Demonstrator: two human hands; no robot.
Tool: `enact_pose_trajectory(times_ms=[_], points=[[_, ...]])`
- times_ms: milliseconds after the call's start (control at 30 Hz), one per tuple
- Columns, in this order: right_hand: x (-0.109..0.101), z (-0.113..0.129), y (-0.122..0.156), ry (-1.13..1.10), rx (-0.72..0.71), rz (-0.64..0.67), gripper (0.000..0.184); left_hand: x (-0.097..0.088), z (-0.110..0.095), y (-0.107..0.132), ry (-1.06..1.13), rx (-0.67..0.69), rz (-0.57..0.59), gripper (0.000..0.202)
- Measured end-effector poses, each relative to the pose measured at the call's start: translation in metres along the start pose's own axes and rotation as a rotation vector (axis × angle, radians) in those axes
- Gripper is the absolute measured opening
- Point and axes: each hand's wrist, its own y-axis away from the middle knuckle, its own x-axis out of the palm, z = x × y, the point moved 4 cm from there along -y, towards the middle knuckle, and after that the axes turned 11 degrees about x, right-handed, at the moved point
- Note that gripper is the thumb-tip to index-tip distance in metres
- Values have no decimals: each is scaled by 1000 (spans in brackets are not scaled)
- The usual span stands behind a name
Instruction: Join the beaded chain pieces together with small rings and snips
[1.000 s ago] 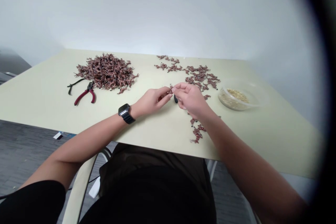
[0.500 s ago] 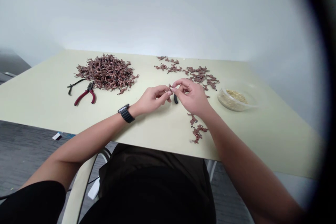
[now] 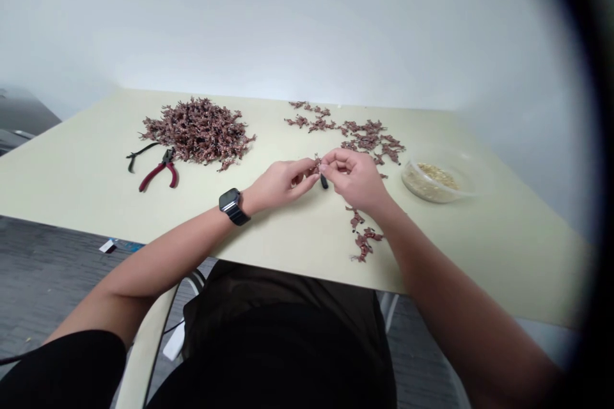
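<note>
Though matte, a pale tabletop [image 3: 288, 249] against white wall [image 3: 307, 25]

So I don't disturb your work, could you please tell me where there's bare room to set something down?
Bare table lies left of the red-handled pliers, and right of the lower strand of brown pieces, in front of the clear bowl. It is crowded around the heap and the scattered pieces behind the left hand and right hand.
</note>
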Motion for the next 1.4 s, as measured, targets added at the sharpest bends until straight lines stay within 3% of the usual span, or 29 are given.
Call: enact_pose_trajectory(times_ms=[100, 167, 233, 400, 567, 700, 867, 1000, 1067, 1167, 1300, 1400], points=[[4, -11, -4, -291, 243, 210, 30, 0, 0, 0, -131, 87, 28, 28], [3, -13, -5, -348, 287, 259, 32, -1, 0, -1, -78, 53, 15, 29], [-1, -11, -7, -263, 229, 202, 33, -1, 1, -2, 48, -26, -22, 32], [-10, 1, -5, 78, -84, -59, 23, 1, 0, -3, 293, -128, -79, 39], [-7, 6, -2, 221, -164, -97, 15, 3, 1, -3, 373, -148, -97, 40], [-6, 5, -1, 198, -152, -79, 15, 2, 0, -3, 354, -134, -74, 39], [-2, 2, -1, 12, -16, -5, 24, -1, 0, -1, 99, -45, -3, 31], [4, -7, -5, -351, 274, 239, 34, -2, -1, 0, -75, 54, 25, 27], [6, -9, -6, -429, 330, 324, 35, -3, 0, -1, -58, 40, 6, 28], [0, -10, -9, -300, 229, 215, 36, -3, 0, -2, 77, -46, -36, 32], [-7, -1, -8, 79, -76, -39, 25, -1, 0, -4, 249, -137, -62, 37], [-6, 5, -2, 259, -227, -109, 15, 2, 1, -4, 370, -177, -68, 40]])
